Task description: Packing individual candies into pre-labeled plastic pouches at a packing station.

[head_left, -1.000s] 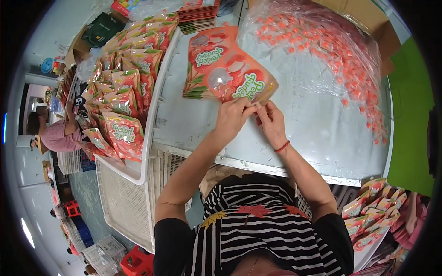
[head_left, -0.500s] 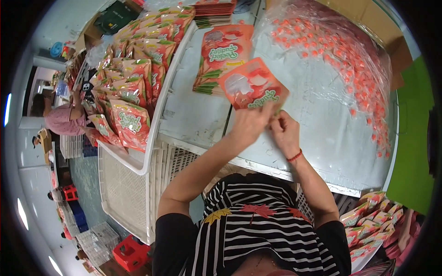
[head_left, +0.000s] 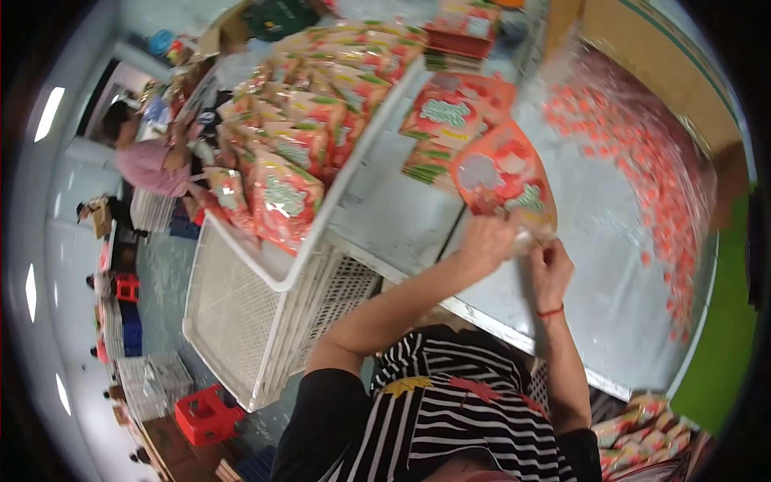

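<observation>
In front of me, tilted over the table, is a red and peach-coloured pouch (head_left: 504,169) with fruit pictures. My left hand (head_left: 490,243) is closed on its near edge. Close beside it, my right hand (head_left: 552,271) pinches at the pouch's near right corner; a red cord circles that wrist. Motion blurs the fingertips, and I cannot make out anything small between them. Just beyond the held pouch lies an overlapping pile of flat pouches (head_left: 446,112), partly covered by it.
At the left, a white tray (head_left: 365,165) is heaped with plump pouches (head_left: 289,201), above stacked white crates (head_left: 241,309). Small red wrapped pieces (head_left: 642,189) spread from a clear plastic bag at the right. Another pouch stack (head_left: 459,40) stands farther back. A person in pink (head_left: 152,165) works far left.
The whole view has swung, so table and hands appear farther right and lower. Both hands stay at the pouch's near edge, and the pouch is turned more upright.
</observation>
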Tool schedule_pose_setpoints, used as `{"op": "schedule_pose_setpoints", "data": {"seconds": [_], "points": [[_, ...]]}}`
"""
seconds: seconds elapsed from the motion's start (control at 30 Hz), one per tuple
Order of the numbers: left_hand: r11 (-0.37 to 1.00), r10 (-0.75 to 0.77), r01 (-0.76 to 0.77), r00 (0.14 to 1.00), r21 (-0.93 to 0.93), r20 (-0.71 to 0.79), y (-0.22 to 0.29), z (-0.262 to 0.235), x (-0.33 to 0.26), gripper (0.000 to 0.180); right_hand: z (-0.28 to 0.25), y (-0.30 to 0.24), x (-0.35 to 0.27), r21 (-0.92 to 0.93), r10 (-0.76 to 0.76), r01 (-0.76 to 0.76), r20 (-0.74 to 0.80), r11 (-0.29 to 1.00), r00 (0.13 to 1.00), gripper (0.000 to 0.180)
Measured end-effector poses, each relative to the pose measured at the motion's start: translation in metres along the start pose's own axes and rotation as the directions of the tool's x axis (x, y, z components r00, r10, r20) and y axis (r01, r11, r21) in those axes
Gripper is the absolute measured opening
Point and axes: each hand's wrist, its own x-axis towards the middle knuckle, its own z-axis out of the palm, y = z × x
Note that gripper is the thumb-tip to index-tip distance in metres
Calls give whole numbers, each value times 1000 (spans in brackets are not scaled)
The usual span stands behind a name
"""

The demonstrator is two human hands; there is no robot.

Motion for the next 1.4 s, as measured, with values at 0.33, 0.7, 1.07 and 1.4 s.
{"op": "schedule_pose_setpoints", "data": {"seconds": [0.33, 0.7, 1.07, 1.4], "points": [[988, 137, -137, 991, -67, 2, 20, 19, -3, 35, 9, 48, -2, -14, -135, 146, 311, 989, 941, 15], [989, 86, -76, 994, -130, 72, 44, 35, -1, 39, -26, 22, 24, 650, 77, -753, 760, -101, 646, 31], [946, 231, -209, 971, -246, 63, 63, 27, -8, 37, -21, 69, 33, 729, -65, -627, 665, 276, 744, 35], [848, 507, -461, 848, -260, 151, 32, -21, 1, 111, -28, 0, 27, 721, -223, -603, 685, 340, 694, 54]]}}
